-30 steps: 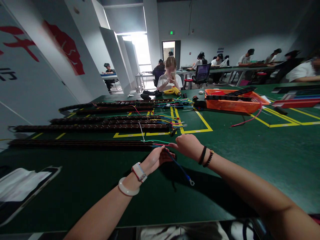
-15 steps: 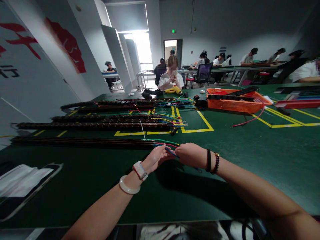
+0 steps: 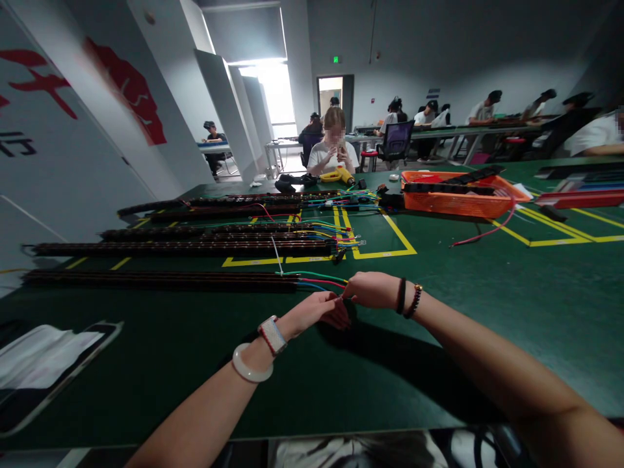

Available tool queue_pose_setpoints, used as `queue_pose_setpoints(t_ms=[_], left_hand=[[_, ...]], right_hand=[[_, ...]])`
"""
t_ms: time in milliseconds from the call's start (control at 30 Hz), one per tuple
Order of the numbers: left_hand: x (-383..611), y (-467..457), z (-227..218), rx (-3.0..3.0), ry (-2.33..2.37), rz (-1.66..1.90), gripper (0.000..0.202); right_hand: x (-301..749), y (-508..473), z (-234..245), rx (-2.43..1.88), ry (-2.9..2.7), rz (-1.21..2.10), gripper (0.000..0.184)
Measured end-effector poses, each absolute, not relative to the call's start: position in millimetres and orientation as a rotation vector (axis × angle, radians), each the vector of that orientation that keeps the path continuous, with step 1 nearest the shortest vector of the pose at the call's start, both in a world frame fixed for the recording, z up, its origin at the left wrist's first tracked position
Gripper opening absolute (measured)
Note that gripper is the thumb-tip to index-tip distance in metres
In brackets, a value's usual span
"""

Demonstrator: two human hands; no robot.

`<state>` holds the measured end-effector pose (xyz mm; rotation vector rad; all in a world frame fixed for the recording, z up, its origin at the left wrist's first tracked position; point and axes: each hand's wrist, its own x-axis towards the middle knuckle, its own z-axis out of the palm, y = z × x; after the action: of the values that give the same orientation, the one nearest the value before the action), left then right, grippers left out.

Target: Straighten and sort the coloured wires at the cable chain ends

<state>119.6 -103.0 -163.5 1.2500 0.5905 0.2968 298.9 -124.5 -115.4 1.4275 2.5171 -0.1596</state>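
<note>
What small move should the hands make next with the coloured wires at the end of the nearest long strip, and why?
Probably gather the wires into one bundle. Both the left hand and right hand pinch at the coloured wires, which fan out green, red and blue from the end of the nearest strip on the green table.

Your left hand [image 3: 314,311] and right hand [image 3: 371,290] met fingertip to fingertip over the green table [image 3: 487,305], pinching the coloured wires [image 3: 319,281] (green, red and blue) that ran out of the nearest long dark strip [image 3: 156,280]. More strips [image 3: 185,247] lay beyond, an orange tray [image 3: 455,203] farther right. A person [image 3: 333,153] sat opposite you.
</note>
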Motion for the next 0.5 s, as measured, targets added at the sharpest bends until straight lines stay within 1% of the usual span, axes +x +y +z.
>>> queue_pose_setpoints(t_ms=[100,300,400,500], left_hand=[[118.7,-102.8,-163.1,1.264,0.583,0.301,0.023],[118.3,-103.3,-161.7,1.286,0.577,0.298,0.024],[118.2,-103.0,-162.4,1.278,0.574,0.301,0.024],[118.1,-102.3,-163.7,1.263,0.585,0.303,0.024]], right_hand=[[298.0,-123.6,-113.2,1.409,2.486,-0.2,0.033],[299.7,-124.3,-109.5,1.38,2.524,-0.195,0.048],[301.3,-123.9,-109.0,1.346,2.574,-0.211,0.047],[303.5,-122.7,-105.4,1.318,2.606,-0.296,0.045]])
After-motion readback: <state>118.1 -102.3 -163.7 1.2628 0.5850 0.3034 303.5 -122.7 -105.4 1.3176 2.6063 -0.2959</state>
